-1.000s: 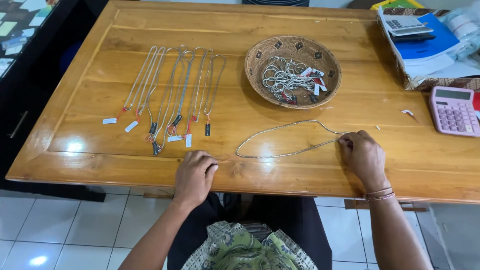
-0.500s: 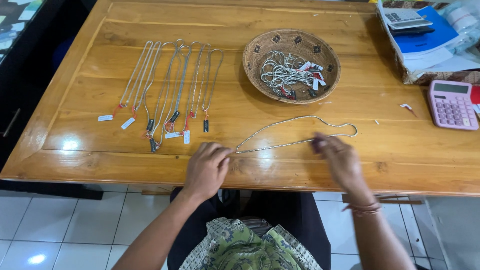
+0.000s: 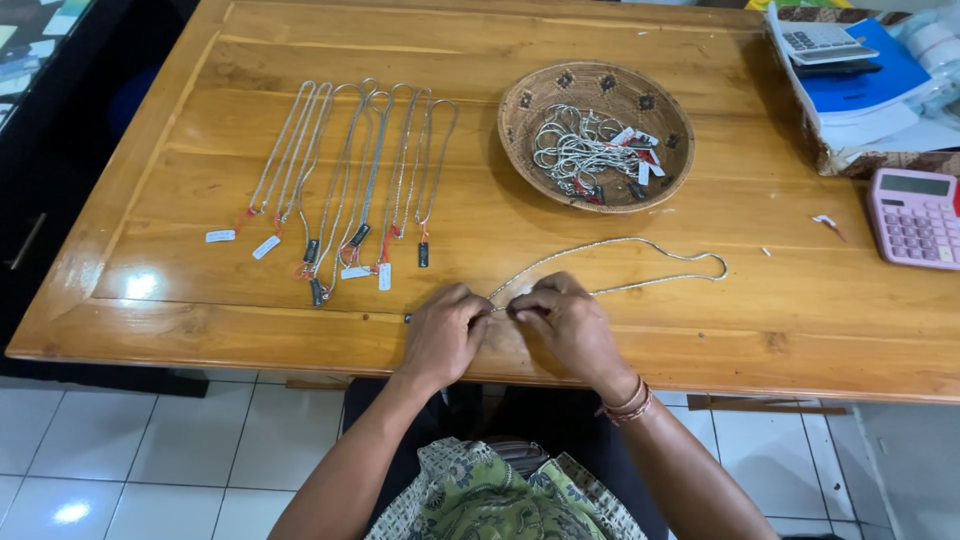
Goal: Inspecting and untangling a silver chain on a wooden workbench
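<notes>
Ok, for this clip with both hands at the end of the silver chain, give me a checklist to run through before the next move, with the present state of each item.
1. Both hands on the chain: left hand and right hand meet at the near end of the silver chain: ok.
2. Clasp state: hidden by the fingers: cannot tell.
3. Chain free of tangles: its loop lies open on the table: ok.
4. Loop apart from the woven basket: ok.
5. Laid-out row of necklaces undisturbed, apart from the hands: ok.
6. Tag on this chain: cannot tell.
</notes>
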